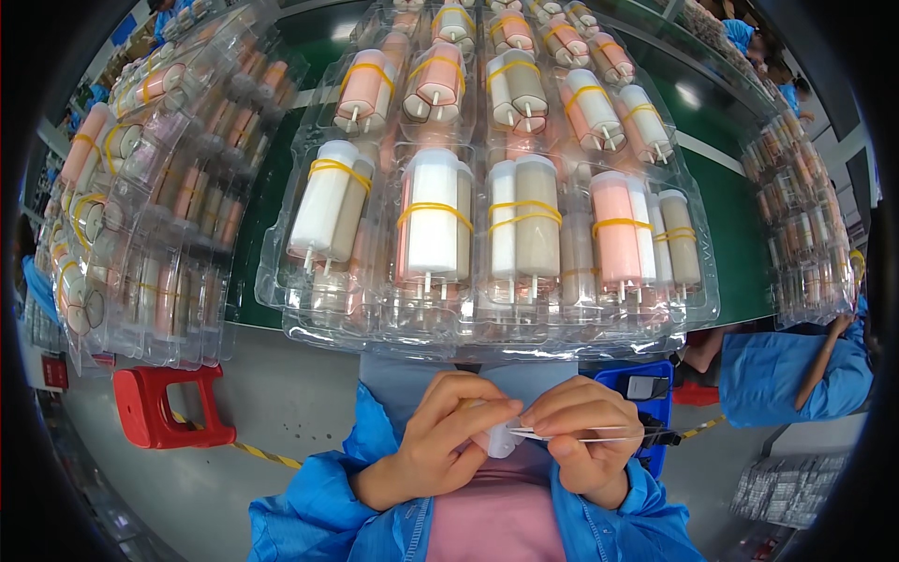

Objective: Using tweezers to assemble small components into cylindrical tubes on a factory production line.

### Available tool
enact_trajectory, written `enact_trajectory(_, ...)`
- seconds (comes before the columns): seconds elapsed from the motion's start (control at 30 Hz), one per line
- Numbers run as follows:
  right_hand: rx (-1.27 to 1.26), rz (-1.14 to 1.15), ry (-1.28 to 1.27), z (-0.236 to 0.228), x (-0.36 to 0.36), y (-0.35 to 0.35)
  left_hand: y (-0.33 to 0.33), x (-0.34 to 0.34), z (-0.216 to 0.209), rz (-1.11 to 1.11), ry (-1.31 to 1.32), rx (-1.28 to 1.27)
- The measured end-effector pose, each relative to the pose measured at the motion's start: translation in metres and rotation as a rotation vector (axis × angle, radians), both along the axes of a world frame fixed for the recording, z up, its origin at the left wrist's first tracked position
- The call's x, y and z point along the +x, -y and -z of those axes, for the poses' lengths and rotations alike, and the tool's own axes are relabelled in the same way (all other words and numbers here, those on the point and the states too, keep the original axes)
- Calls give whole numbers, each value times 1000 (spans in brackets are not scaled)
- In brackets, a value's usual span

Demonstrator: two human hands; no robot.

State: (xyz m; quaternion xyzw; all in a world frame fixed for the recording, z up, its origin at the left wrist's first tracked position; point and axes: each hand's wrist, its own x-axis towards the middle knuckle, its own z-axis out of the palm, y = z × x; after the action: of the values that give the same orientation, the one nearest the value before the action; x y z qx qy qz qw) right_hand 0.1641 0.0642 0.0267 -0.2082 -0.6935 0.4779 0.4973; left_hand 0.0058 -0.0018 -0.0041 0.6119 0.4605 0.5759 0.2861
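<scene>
Close in front of my body, my left hand [438,438] is closed around a small whitish translucent part [502,441]. Its far portion is hidden by my fingers. My right hand [588,433] grips a pair of thin metal tweezers [611,437], whose tips reach the translucent part and appear to touch it. Beyond both hands stands a stack of clear plastic trays [393,335]. Bundles of pink, white and grey cylinders lie in them, such as a white cylinder [434,215], bound with a yellow rubber band [526,212].
More loaded trays are stacked at the left [140,318] and right [801,225] on a green tabletop [262,272]. A red stool [173,407] stands on the floor at left. A blue crate [663,403] sits behind my right hand. At right is a person in blue [782,370].
</scene>
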Motion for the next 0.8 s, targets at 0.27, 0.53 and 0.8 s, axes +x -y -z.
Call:
enact_trajectory(0.27, 99, -17, 17, -4, -1, 0, -2, -2, 5, 12, -2, 63)
enact_trajectory(0.53, 290, 37, -6, 2, 0, 6, -1, -3, 6, 97, 82, 34)
enact_trajectory(0.8, 145, 108, -19, -2, -6, 11, -2, -7, 8, 144, 186, -55)
